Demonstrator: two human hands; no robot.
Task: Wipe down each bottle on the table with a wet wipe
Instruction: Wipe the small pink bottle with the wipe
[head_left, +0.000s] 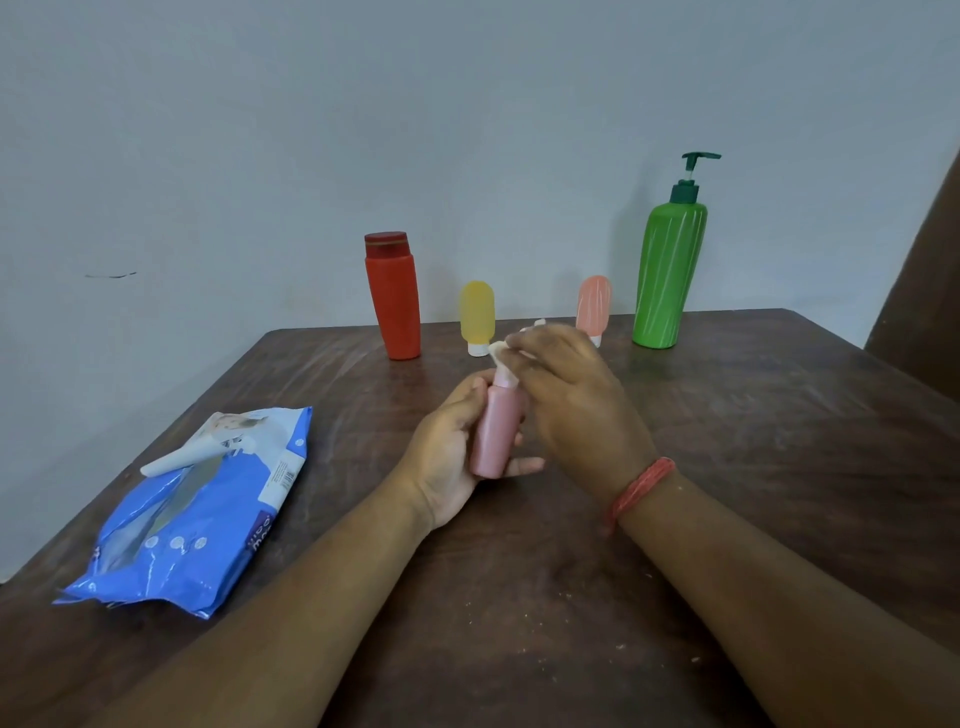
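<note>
Pink bottle getting its neck wiped, four more waiting at the back.

Head view: the left hand (457, 457) is wrapped round a small pink plastic bottle (497, 434), tilting it up so the right hand (566, 400) can pinch a white wet wipe (500, 357) onto the top. A red bottle (395, 296), yellow tube (477, 317), peach tube (593, 304) and green pump bottle (670, 270) stand along the brown wooden table (753, 441). The blue wipes pack (208, 514) lies left, flap open; can't read the print.
</note>
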